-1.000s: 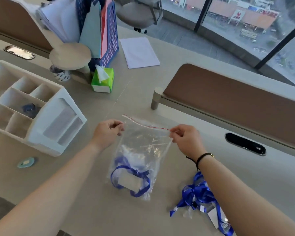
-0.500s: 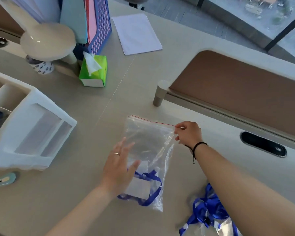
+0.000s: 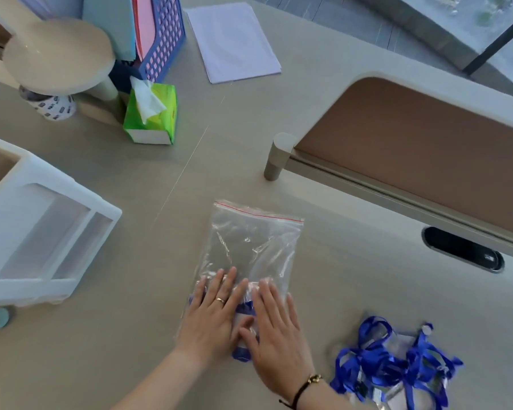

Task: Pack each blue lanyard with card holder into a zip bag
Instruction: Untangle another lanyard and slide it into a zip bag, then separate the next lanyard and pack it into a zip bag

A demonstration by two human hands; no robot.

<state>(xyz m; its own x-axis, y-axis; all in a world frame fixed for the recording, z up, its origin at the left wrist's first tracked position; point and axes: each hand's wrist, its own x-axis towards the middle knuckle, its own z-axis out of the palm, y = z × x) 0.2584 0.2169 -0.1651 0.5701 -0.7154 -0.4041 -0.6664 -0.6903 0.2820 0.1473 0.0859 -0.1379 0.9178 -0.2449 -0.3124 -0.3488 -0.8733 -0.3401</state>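
Note:
A clear zip bag (image 3: 251,247) with a red seal line lies flat on the desk. Inside its lower part is a blue lanyard with card holder (image 3: 243,312), mostly hidden under my hands. My left hand (image 3: 212,316) and my right hand (image 3: 274,329) lie side by side on the bag's lower half, fingers straight, pressing it flat. A tangled pile of more blue lanyards with card holders (image 3: 394,368) sits on the desk to the right of my right wrist.
A white desk organizer (image 3: 42,232) stands at the left. Behind it are a green tissue box (image 3: 151,113), a blue file basket (image 3: 160,39), a round lamp base (image 3: 57,54) and white paper (image 3: 234,39). A brown partition (image 3: 412,152) runs along the right.
My right hand let go of the bag's top corner and came down beside my left hand. Both hands now press flat on the lower part of the bag.

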